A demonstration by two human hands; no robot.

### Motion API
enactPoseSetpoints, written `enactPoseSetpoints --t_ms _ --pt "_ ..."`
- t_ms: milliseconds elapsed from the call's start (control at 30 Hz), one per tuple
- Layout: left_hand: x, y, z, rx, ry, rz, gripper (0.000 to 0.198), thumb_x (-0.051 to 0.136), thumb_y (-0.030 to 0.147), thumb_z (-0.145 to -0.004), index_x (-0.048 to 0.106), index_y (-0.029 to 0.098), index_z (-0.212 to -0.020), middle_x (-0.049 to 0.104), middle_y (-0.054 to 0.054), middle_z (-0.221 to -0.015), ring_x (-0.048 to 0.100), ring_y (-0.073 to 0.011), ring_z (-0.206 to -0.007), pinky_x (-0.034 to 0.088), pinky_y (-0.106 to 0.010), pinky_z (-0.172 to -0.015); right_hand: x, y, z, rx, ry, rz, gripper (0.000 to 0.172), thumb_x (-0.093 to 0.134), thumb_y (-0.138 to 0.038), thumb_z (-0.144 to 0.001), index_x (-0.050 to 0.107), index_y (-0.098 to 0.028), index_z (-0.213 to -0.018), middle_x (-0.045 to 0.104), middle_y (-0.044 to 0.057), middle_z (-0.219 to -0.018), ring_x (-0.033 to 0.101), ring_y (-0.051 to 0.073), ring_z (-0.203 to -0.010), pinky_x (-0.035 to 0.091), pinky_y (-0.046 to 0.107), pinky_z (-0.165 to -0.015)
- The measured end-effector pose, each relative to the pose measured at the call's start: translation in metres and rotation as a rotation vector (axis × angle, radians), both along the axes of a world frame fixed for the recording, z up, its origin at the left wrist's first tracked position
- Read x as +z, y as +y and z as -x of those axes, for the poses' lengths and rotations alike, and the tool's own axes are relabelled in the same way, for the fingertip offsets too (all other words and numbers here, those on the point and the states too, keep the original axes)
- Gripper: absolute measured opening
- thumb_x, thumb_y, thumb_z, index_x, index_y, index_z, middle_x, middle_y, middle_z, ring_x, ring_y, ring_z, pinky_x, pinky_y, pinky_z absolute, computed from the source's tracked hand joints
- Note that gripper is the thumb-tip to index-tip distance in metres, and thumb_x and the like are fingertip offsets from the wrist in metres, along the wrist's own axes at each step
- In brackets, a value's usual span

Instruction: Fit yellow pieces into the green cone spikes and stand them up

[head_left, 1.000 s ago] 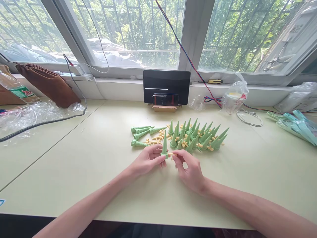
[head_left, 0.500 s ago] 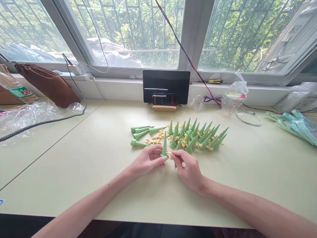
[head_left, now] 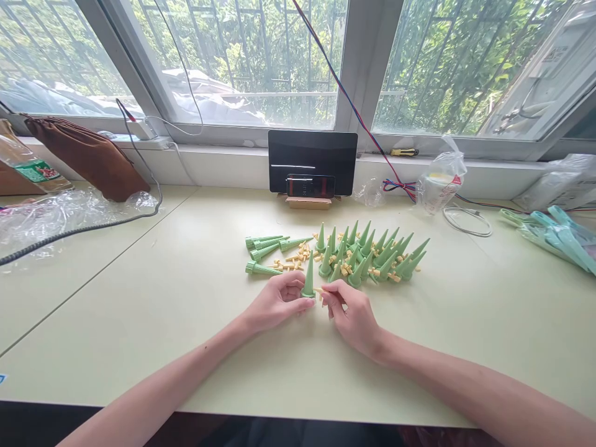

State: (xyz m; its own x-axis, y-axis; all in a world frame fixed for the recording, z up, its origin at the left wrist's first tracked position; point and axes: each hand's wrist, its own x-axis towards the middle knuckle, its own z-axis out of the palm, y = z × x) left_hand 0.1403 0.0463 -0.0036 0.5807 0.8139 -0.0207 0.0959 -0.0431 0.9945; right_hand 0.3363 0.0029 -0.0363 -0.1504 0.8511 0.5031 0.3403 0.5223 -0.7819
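Note:
My left hand is closed round the base of a green plastic watering spike, which stands point up. My right hand pinches a small pale-yellow valve between thumb and fingertips, right beside the spike's base. Whether the valve touches the spike cannot be made out. Just beyond my hands stand many more green spikes in a cluster, with yellow valves at their bases. Several other spikes lie on their sides at the left, next to a small pile of loose yellow valves.
A tablet with a phone leaning before it stands at the back of the pale table. Left lie a brown pouch, crumpled plastic and a black cable. Right are a bagged cup, a white cable and bagged light-blue pieces.
The spike in my left hand has dropped slightly and turned a little. The valve in my right hand has shifted only slightly beside it. The other things lie as before.

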Motion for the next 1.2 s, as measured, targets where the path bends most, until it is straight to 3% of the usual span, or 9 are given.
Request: enactPoseSetpoints --t_ms 167,367,633,767,900,1000,1200 --pt "-0.002 0.0 0.001 0.005 0.006 -0.043 0.027 0.075 0.035 -0.082 0.054 0.017 -0.082 0.048 0.004 -0.074 0.055 -0.0109 -0.064 0.05 -0.025 -0.059 0.002 0.0 -0.001 0.014 0.0 0.054 0.019 0.046 -0.028 -0.103 0.058 -0.018 -0.091 0.057 -0.001 -0.068 0.052 0.01 -0.051 0.043 0.022 -0.049" --pt "0.001 -0.001 0.001 0.012 0.061 -0.105 0.026 0.074 0.036 -0.082 0.058 0.016 -0.085 0.056 -0.001 -0.08 0.057 -0.013 -0.068 0.049 -0.025 -0.061 0.004 0.0 -0.001 0.01 -0.022 0.068 0.023 0.044 -0.03 -0.103 0.057 -0.019 -0.089 0.055 -0.002 -0.064 0.05 0.01 -0.049 0.042 0.022 -0.047" --pt "0.004 -0.002 -0.001 0.066 0.07 -0.121 0.029 0.072 0.036 -0.084 0.05 0.018 -0.079 0.044 0.004 -0.074 0.05 -0.0093 -0.061 0.046 -0.023 -0.055 0.006 0.0 -0.001 -0.011 -0.02 0.057 0.02 0.043 -0.03 -0.104 0.058 -0.019 -0.095 0.06 0.0 -0.07 0.055 0.011 -0.054 0.045 0.022 -0.052" --pt "0.005 -0.001 -0.002 0.086 0.071 -0.093 0.028 0.07 0.041 -0.085 0.058 0.016 -0.087 0.054 0.0 -0.081 0.054 -0.0116 -0.064 0.051 -0.025 -0.057 0.004 -0.001 0.0 -0.049 -0.038 0.03 0.019 0.046 -0.031 -0.103 0.059 -0.018 -0.108 0.064 0.002 -0.075 0.059 0.014 -0.062 0.05 0.025 -0.059" --pt "0.005 0.0 -0.001 0.096 0.057 -0.071 0.028 0.068 0.043 -0.087 0.062 0.016 -0.094 0.063 -0.005 -0.093 0.057 -0.0131 -0.068 0.051 -0.024 -0.055 0.004 -0.001 0.001 -0.061 -0.06 0.012 0.022 0.051 -0.034 -0.101 0.059 -0.017 -0.114 0.065 0.002 -0.077 0.057 0.013 -0.057 0.049 0.024 -0.055" --pt "0.006 0.0 -0.001 0.088 0.057 -0.081 0.028 0.068 0.042 -0.087 0.065 0.017 -0.097 0.066 -0.006 -0.098 0.058 -0.0136 -0.069 0.051 -0.023 -0.055 0.005 0.0 0.0 -0.073 -0.074 -0.005 0.021 0.052 -0.035 -0.101 0.061 -0.018 -0.111 0.066 0.002 -0.078 0.058 0.013 -0.059 0.049 0.025 -0.057" --pt "0.009 -0.002 -0.002 0.101 0.092 -0.191 0.029 0.07 0.043 -0.084 0.068 0.016 -0.092 0.065 -0.005 -0.087 0.057 -0.0143 -0.068 0.051 -0.024 -0.059 0.004 0.001 -0.001 -0.061 -0.085 -0.012 0.02 0.049 -0.034 -0.102 0.062 -0.019 -0.099 0.065 0.002 -0.074 0.058 0.014 -0.061 0.047 0.025 -0.056"
